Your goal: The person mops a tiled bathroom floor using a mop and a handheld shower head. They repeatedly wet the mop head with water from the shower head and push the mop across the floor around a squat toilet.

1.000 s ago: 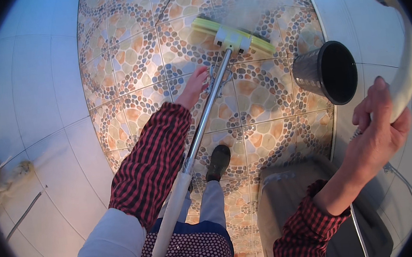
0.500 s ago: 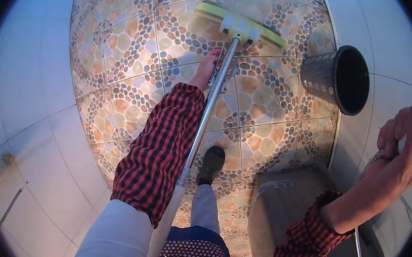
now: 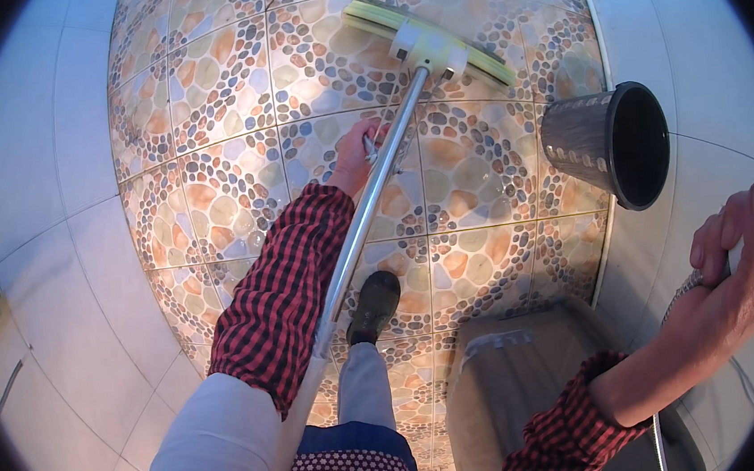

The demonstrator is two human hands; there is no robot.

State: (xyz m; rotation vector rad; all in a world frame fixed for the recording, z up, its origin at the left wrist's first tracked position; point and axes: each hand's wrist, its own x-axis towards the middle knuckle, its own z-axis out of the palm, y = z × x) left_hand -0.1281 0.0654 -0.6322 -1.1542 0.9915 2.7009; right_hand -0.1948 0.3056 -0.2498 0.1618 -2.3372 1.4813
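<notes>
In the head view, your mop (image 3: 377,195) slants from the lower left to the upper middle of the frame, its yellow sponge head (image 3: 428,41) over the tiled floor (image 3: 237,171). The pole lies along your left sleeve (image 3: 284,284), probably to steady it. Your left hand (image 3: 355,154) has its grip curled nearly closed around the metal lever (image 3: 371,152). At the right edge, your right hand (image 3: 727,263) wraps its grip round a white handle (image 3: 737,255), apparently keeping it clear of the mop.
</notes>
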